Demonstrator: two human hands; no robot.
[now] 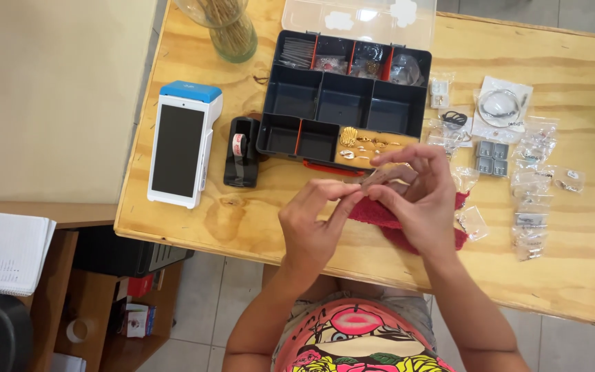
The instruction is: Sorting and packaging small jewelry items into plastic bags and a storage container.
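Observation:
My left hand (315, 220) and my right hand (418, 193) meet above the front of a plywood table (194, 227). Together their fingertips pinch a small brownish piece (385, 176), too small to make out. Under my right hand lies a red cloth (380, 217). Just beyond the hands stands an open black organizer box (342, 103) with compartments; its front right one holds small gold jewellery pieces (363, 143).
A white handheld terminal with a blue top (180, 145) and a black tape dispenser (241, 151) lie left of the box. Several small clear bags of jewellery (531, 179) are spread at the right. A glass vase (228, 24) stands at the back. A notebook (5, 251) lies lower left.

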